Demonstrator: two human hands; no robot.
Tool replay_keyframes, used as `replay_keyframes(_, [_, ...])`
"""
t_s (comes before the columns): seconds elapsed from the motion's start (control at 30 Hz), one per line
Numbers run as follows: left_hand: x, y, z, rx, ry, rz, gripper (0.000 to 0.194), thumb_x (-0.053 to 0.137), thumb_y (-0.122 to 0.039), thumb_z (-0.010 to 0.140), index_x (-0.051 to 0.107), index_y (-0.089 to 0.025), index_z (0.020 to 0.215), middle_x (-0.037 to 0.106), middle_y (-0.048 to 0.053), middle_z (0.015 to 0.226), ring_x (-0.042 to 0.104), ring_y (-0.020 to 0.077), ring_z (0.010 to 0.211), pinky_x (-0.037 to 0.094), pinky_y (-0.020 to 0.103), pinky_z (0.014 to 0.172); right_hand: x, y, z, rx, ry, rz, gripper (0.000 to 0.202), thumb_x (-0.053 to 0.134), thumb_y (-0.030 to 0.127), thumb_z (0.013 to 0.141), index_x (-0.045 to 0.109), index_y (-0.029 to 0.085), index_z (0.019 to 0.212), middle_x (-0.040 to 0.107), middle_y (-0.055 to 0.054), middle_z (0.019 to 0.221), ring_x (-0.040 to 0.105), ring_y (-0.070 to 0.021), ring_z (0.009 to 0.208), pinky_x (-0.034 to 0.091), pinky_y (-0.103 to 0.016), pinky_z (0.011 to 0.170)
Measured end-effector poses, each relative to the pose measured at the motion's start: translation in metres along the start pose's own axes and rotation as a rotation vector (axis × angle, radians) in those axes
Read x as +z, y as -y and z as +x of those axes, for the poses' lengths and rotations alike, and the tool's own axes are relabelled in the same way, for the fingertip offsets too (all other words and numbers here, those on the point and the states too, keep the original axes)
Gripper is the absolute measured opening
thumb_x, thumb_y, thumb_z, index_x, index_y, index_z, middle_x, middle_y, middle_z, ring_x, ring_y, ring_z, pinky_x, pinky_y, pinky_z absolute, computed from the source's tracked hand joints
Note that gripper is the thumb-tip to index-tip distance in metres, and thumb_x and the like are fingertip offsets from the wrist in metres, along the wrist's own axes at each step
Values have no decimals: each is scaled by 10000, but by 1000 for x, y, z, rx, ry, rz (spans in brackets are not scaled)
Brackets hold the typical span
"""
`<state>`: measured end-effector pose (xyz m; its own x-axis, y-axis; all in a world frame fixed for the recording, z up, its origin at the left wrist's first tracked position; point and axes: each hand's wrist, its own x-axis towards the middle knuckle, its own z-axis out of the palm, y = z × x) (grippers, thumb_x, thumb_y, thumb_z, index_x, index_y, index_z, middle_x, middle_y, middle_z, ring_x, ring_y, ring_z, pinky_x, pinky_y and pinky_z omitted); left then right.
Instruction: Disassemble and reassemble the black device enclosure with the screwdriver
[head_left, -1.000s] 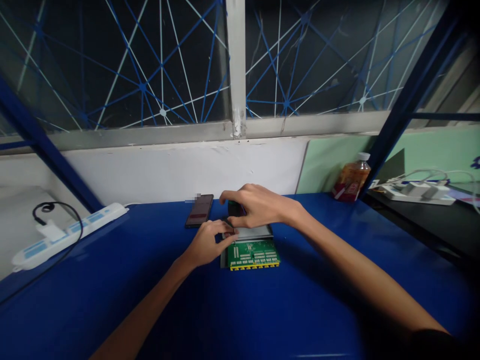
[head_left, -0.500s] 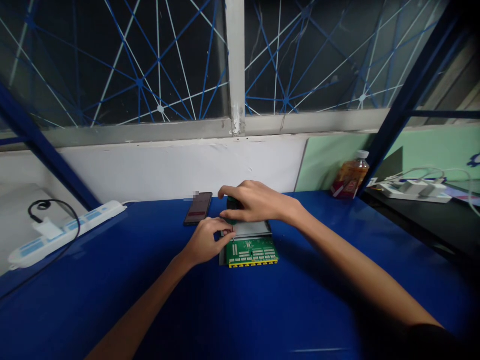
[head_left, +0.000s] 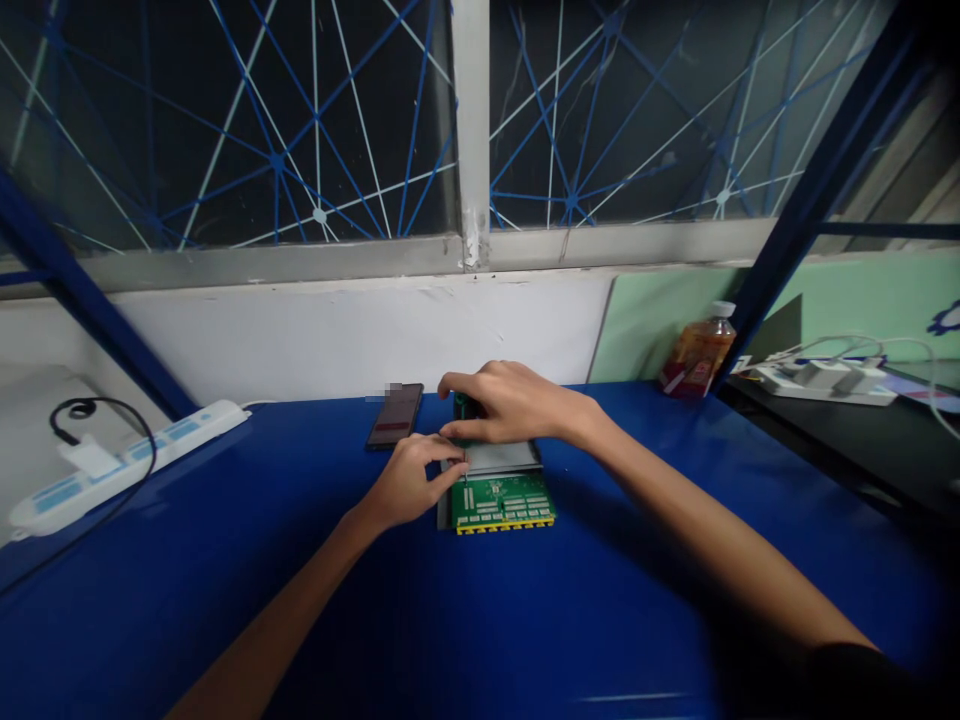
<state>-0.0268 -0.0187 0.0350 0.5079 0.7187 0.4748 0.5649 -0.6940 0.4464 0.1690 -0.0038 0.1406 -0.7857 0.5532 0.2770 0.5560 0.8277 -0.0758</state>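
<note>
A green circuit board [head_left: 504, 496] with white connectors and a yellow strip along its near edge lies on the blue table, in a grey metal housing [head_left: 501, 458]. My right hand [head_left: 517, 400] curls from above around the dark, green-topped handle of a screwdriver [head_left: 465, 405]. The tool stands upright over the board's far left part, its thin shaft going down toward it. My left hand [head_left: 412, 480] pinches with thumb and fingers around the lower shaft near the board. The tip, and whatever it touches, is hidden by my left fingers.
A phone [head_left: 395, 416] lies behind my left hand. A white power strip [head_left: 135, 465] with a black cable is at the left. At the back right stand a drink bottle [head_left: 699, 350] and, beyond the blue post, another power strip [head_left: 825, 382] with plugs.
Both hands stay at the board in nearly the same grip. More of the handle's green top shows under my right hand. The whole view has shifted slightly.
</note>
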Motion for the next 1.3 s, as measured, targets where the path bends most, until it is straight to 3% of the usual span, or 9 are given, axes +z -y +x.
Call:
replay_keyframes(0.23, [-1, 0, 2, -19, 18, -29, 157, 598, -290, 830, 724, -197, 822, 729, 25, 832, 649, 188, 791, 470, 321, 750, -5, 3, -2, -47, 11, 24, 405, 509, 369, 819, 533, 149, 1159, 621, -58, 736, 487, -163, 631, 249, -283, 558])
replay_keyframes(0.47, [0, -3, 2, -32, 49, -14, 189, 572, -299, 843, 725, -197, 887, 732, 41, 892, 656, 204, 843, 469, 336, 809, -2, -1, 0, 29, 7, -28, 386, 513, 430, 827, 572, 158, 1093, 587, -45, 669, 456, -159, 612, 223, -285, 561])
replay_keyframes(0.63, [-1, -4, 2, -36, 72, -38, 182, 571, -278, 840, 728, -193, 877, 733, 33, 889, 657, 197, 846, 474, 322, 818, -3, 0, -1, -31, -4, -4, 385, 524, 376, 818, 537, 162, 1137, 594, -38, 705, 445, -149, 606, 216, -279, 549])
replay_keyframes(0.83, [-1, -1, 2, -72, 44, 2, 167, 617, -324, 816, 736, -207, 821, 735, 31, 852, 656, 209, 833, 477, 319, 787, -4, 2, -1, -20, 15, -1, 371, 505, 427, 847, 549, 161, 1102, 555, -16, 636, 408, -136, 559, 199, -278, 541])
replay_keyframes(1.03, [-1, 0, 1, -61, 85, -79, 165, 587, -279, 844, 725, -201, 889, 729, 27, 921, 652, 198, 877, 467, 317, 827, -5, 1, -2, -35, 30, 12, 402, 516, 369, 825, 524, 158, 1166, 568, -25, 662, 429, -146, 582, 217, -278, 549])
replay_keyframes(1.3, [-1, -1, 2, -75, 68, -36, 163, 615, -307, 825, 732, -196, 846, 727, 32, 836, 654, 192, 781, 474, 310, 762, -2, -3, 0, -13, 4, 14, 437, 522, 471, 821, 552, 160, 1128, 604, -43, 698, 476, -166, 624, 244, -285, 567])
